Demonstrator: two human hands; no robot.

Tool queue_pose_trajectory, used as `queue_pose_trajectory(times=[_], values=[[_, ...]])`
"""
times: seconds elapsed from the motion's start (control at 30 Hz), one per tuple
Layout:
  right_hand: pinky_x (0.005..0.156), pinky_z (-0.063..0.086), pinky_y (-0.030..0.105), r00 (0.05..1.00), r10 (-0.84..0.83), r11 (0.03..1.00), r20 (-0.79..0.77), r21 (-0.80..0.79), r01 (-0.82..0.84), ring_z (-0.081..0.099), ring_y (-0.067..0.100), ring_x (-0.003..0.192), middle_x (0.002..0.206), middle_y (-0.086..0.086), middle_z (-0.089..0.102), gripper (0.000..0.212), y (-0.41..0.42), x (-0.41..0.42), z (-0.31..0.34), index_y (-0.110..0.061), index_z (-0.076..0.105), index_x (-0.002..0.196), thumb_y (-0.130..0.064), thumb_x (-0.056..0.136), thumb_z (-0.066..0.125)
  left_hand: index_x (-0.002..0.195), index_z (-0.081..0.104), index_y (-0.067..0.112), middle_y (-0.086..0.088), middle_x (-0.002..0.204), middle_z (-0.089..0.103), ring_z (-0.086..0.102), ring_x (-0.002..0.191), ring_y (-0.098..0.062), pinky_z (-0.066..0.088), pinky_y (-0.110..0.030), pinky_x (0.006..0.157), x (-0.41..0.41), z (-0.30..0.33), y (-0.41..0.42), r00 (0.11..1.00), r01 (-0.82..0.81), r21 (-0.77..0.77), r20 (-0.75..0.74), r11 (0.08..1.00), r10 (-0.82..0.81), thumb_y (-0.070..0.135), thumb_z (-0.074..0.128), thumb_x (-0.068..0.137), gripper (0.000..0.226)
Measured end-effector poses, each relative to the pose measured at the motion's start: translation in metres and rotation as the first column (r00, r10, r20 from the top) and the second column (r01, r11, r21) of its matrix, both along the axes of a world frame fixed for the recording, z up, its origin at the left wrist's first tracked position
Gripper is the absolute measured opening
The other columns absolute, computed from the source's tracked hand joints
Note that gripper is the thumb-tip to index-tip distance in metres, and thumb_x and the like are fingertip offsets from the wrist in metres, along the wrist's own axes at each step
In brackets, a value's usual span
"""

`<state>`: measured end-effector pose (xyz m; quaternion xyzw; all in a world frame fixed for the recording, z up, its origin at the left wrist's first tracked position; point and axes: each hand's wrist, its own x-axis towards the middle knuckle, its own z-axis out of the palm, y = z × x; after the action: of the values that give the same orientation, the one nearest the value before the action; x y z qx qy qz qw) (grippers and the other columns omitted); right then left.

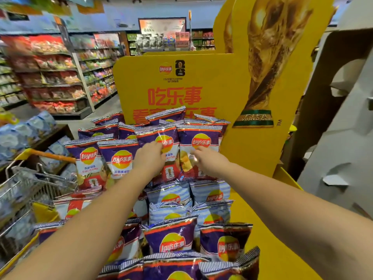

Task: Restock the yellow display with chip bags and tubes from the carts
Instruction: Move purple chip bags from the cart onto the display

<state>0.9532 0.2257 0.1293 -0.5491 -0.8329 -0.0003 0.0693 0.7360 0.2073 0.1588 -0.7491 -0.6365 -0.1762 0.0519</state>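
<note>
We have both arms stretched to the upper tier of the yellow cardboard display (252, 150), where our left hand (150, 158) curls its fingers onto the face of a glossy purple foil chip bag (159, 138), apparently to press it upright so its logo faces shoppers. Our right hand (203, 160) reaches the neighbouring purple bag (199, 138) with fingers pinched at its front, though whether it truly grips the foil we cannot tell. The wire shopping cart (30, 184) waits at our left, just beside the display, probably for easy reach.
</note>
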Motion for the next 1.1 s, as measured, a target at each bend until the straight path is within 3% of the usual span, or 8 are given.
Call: queue_pose_trajectory(times=[0.2, 0.37, 0.53, 0.63, 0.7, 0.8, 0.97, 1.1], values=[[0.104, 0.042, 0.038, 0.976, -0.041, 0.998, -0.212, -0.054, 0.03, 0.046, 0.021, 0.13, 0.145, 0.0, 0.047, 0.046, -0.044, 0.036, 0.008, -0.02, 0.043, 0.142, -0.025, 0.097, 0.051, 0.111, 0.065, 0.008, -0.009, 0.114, 0.061, 0.053, 0.112, -0.029, 0.042, -0.04, 0.092, 0.064, 0.012, -0.041, 0.945, 0.182, 0.048, 0.268, 0.982, -0.189, 0.019, 0.055, 0.092, 0.024], [0.103, 0.038, 0.033, 0.857, -0.212, 0.975, -0.471, -0.037, 0.221, 0.048, 0.022, 0.126, 0.138, 0.006, 0.052, 0.041, -0.102, 0.086, 0.018, -0.016, 0.052, 0.134, -0.024, 0.095, 0.056, 0.112, 0.063, 0.007, -0.01, 0.114, 0.06, 0.055, 0.106, -0.024, 0.038, -0.029, 0.084, 0.145, 0.018, -0.072, 0.825, 0.351, 0.015, 0.468, 0.936, -0.317, 0.017, 0.056, 0.092, 0.023], [0.085, 0.037, 0.02, 0.526, -0.521, 0.814, -0.672, -0.207, 0.542, 0.054, 0.014, 0.113, 0.123, -0.002, 0.059, 0.031, -0.213, 0.195, -0.004, -0.018, 0.058, 0.126, -0.023, 0.096, 0.054, 0.1, 0.062, 0.018, -0.008, 0.109, 0.064, 0.058, 0.102, -0.027, 0.044, -0.033, 0.082, 0.265, 0.002, -0.12, 0.711, 0.516, -0.047, 0.58, 0.855, -0.398, 0.02, 0.057, 0.093, 0.009], [0.089, 0.042, 0.028, 0.33, -0.646, 0.664, -0.688, -0.294, 0.687, 0.056, 0.013, 0.108, 0.117, -0.006, 0.063, 0.024, -0.294, 0.262, -0.034, -0.027, 0.061, 0.117, -0.029, 0.094, 0.054, 0.101, 0.064, 0.018, -0.004, 0.106, 0.065, 0.058, 0.101, -0.022, 0.039, -0.028, 0.077, 0.349, -0.018, -0.168, 0.66, 0.616, -0.104, 0.608, 0.781, -0.441, 0.022, 0.056, 0.093, 0.012], [0.091, 0.045, 0.032, 0.231, -0.674, 0.597, -0.702, -0.332, 0.731, 0.06, 0.011, 0.1, 0.11, -0.007, 0.066, 0.017, -0.337, 0.29, -0.052, -0.03, 0.062, 0.11, -0.029, 0.093, 0.056, 0.102, 0.065, 0.016, -0.002, 0.099, 0.064, 0.058, 0.094, -0.019, 0.035, -0.026, 0.071, 0.389, -0.034, -0.199, 0.631, 0.664, -0.144, 0.635, 0.734, -0.446, 0.022, 0.056, 0.094, 0.013], [0.068, 0.044, 0.023, 0.083, -0.702, 0.486, -0.707, -0.391, 0.781, 0.054, 0.0, 0.073, 0.088, -0.012, 0.061, 0.01, -0.422, 0.347, -0.076, -0.026, 0.061, 0.103, -0.024, 0.096, 0.055, 0.101, 0.065, 0.013, 0.001, 0.092, 0.059, 0.051, 0.088, -0.013, 0.029, -0.02, 0.066, 0.471, -0.065, -0.267, 0.572, 0.761, -0.223, 0.673, 0.61, -0.468, 0.016, 0.057, 0.093, 0.012], [0.07, 0.037, 0.0, -0.099, -0.708, 0.335, -0.699, -0.455, 0.825, 0.054, 0.002, 0.084, 0.094, -0.009, 0.061, 0.011, -0.552, 0.426, -0.11, -0.02, 0.064, 0.103, -0.015, 0.095, 0.056, 0.096, 0.064, 0.018, 0.003, 0.086, 0.06, 0.056, 0.086, -0.015, 0.035, -0.023, 0.07, 0.582, -0.106, -0.38, 0.52, 0.843, -0.348, 0.721, 0.41, -0.458, 0.019, 0.059, 0.092, 0.007], [0.067, 0.037, 0.0, -0.265, -0.7, 0.218, -0.663, -0.551, 0.805, 0.055, 0.005, 0.085, 0.092, -0.009, 0.062, 0.012, -0.655, 0.482, -0.135, -0.017, 0.065, 0.105, -0.017, 0.096, 0.057, 0.084, 0.059, 0.026, 0.002, 0.084, 0.062, 0.056, 0.081, -0.014, 0.037, -0.026, 0.068, 0.666, -0.132, -0.473, 0.486, 0.874, -0.425, 0.73, 0.238, -0.481, 0.024, 0.059, 0.092, 0.008]])
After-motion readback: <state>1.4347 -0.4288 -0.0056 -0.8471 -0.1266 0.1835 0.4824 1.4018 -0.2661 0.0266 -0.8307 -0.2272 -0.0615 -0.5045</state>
